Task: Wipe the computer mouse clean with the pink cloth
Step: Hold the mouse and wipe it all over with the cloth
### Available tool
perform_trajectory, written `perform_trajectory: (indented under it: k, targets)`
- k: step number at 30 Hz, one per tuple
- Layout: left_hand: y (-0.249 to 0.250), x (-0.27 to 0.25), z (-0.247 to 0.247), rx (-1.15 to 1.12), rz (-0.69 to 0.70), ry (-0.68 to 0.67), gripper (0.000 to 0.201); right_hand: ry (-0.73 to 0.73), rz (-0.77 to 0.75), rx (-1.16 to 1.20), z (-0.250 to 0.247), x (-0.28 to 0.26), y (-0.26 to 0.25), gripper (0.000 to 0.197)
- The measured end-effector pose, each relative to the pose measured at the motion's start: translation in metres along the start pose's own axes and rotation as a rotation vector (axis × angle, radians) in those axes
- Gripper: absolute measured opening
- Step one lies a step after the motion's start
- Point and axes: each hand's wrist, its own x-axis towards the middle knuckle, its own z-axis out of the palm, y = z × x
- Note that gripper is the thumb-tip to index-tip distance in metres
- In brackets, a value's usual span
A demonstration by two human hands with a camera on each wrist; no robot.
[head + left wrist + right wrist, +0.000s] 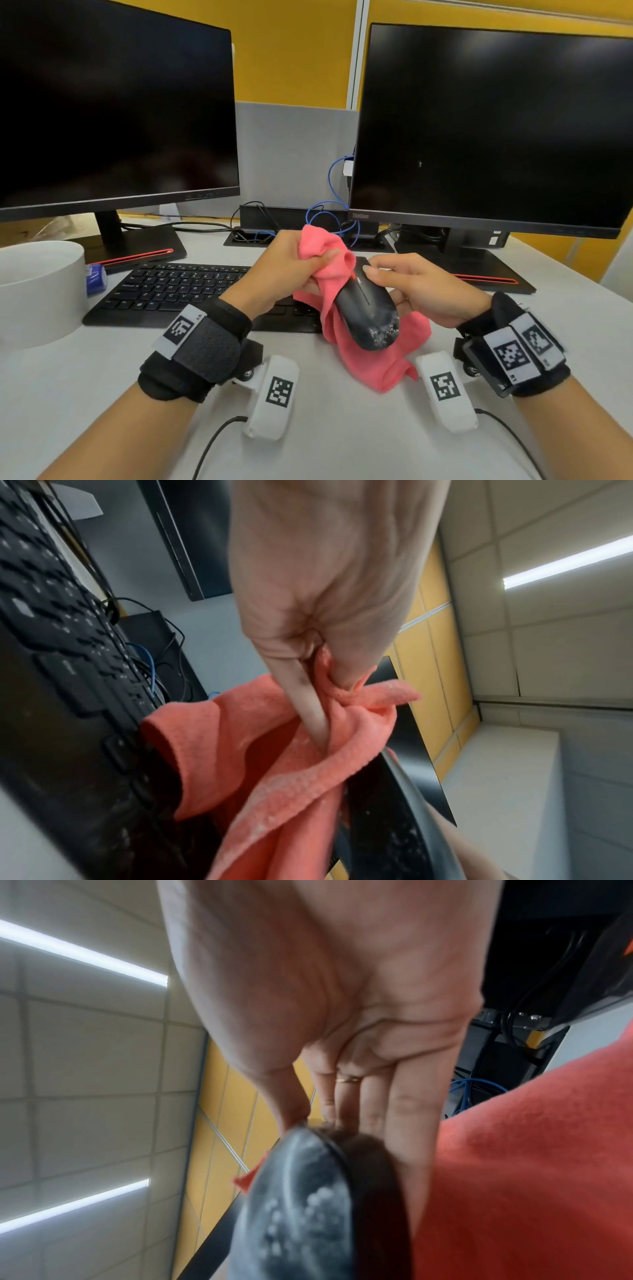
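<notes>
A black computer mouse [366, 308] is held above the desk, its near end speckled with white residue [301, 1213]. My right hand [407, 284] holds it from the right, thumb on top and fingers underneath. My left hand [294, 263] grips a bunched pink cloth [329, 253] against the mouse's front left side. The rest of the cloth [380, 363] hangs beneath the mouse down to the desk. In the left wrist view the fingers [308, 696] curl round the cloth [274, 764]. In the right wrist view the cloth [531, 1177] fills the lower right.
A black keyboard [178, 291] lies just behind and left of the hands. Two dark monitors [113, 102] [493, 130] stand at the back on stands. A white round container [37, 287] and a small blue item [96, 277] sit at the left. Cables [329, 212] run behind.
</notes>
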Motion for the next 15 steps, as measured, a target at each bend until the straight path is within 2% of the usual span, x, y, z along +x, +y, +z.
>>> perform_trajectory:
  k: [2, 4, 6, 11, 13, 15]
  targets:
    - [-0.002, 0.002, -0.004, -0.044, -0.008, 0.015, 0.027, 0.008, -0.02, 0.032, -0.004, -0.001, 0.0, 0.048]
    - [-0.001, 0.004, -0.008, -0.126, -0.014, 0.029, 0.028, 0.022, -0.041, 0.03, -0.007, -0.001, -0.001, 0.053]
    - [0.001, 0.005, -0.012, -0.214, -0.031, -0.003, 0.029, 0.035, -0.061, 0.039, -0.01, -0.001, -0.001, 0.048]
    - [0.017, 0.003, -0.021, -0.401, -0.1, -0.218, 0.033, 0.131, -0.12, 0.136, -0.009, 0.003, 0.002, 0.028]
    - [0.02, 0.001, -0.02, -0.368, -0.079, -0.263, 0.038, 0.192, -0.151, 0.125, -0.006, 0.005, 0.003, 0.032]
    - [0.022, -0.001, -0.017, -0.265, -0.044, -0.245, 0.039, 0.224, -0.183, 0.091, -0.004, 0.006, 0.002, 0.04]
